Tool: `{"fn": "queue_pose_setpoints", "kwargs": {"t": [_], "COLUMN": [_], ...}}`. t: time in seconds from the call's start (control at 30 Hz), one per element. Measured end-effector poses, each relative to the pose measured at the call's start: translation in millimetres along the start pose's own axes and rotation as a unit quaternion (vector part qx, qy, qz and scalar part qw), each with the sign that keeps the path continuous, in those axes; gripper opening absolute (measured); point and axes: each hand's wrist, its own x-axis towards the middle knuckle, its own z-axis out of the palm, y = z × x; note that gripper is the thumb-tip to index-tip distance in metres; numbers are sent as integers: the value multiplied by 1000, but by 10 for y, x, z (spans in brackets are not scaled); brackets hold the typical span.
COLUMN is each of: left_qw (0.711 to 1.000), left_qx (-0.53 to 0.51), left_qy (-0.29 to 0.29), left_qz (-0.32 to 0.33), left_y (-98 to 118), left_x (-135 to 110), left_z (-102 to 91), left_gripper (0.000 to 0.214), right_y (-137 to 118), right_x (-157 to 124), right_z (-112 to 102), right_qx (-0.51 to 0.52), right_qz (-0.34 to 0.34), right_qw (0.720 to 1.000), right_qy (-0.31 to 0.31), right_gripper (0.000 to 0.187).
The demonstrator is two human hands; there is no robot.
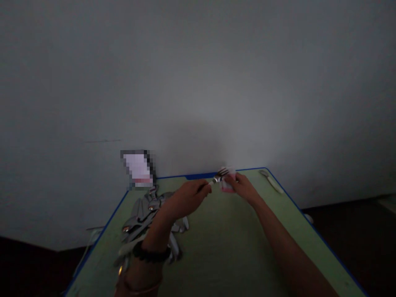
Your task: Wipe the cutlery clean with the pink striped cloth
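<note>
My left hand (192, 195) is closed round the handle of a fork (219, 176), whose tines point up and to the right. Close beside the tines, my right hand (243, 185) grips a small pink-and-white piece (228, 189) that looks like a cloth or packet; its exact kind is unclear. The tines overlap this piece in view, and I cannot tell whether they touch it. Under and beside my left forearm lies a pile of metal cutlery (139, 220), partly hidden by the arm. A single spoon-like utensil with a pale handle (274, 184) rests at the far right corner.
The green table (216, 255) has a blue edge and stands against a grey wall (198, 82). At the back left, a blurred-out device with a bright screen (138, 168) leans near the wall. A pale cable (85, 253) hangs beyond the left edge.
</note>
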Motion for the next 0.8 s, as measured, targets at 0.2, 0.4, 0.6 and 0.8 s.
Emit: {"fn": "queue_pose_setpoints", "kwargs": {"t": [0.2,0.4,0.6,0.8], "left_qw": [999,994,988,987], "left_qx": [13,-82,-125,-35], "left_qy": [-4,-8,61,147], "left_qz": [30,75,68,52], "left_y": [51,265,357,230], "left_x": [19,96,278,268], "left_z": [191,426,954,1368], "left_gripper": [27,21,24,27], "right_y": [47,-192,-110,256], "right_x": [-457,-885,-978,-863], "right_z": [9,-3,15,-456], "right_qx": [-201,68,95,-183], "right_qz": [-22,-59,-11,41], "right_qw": [963,996,994,978], "right_qy": [176,-6,45,93], "right_gripper": [41,28,29,29]}}
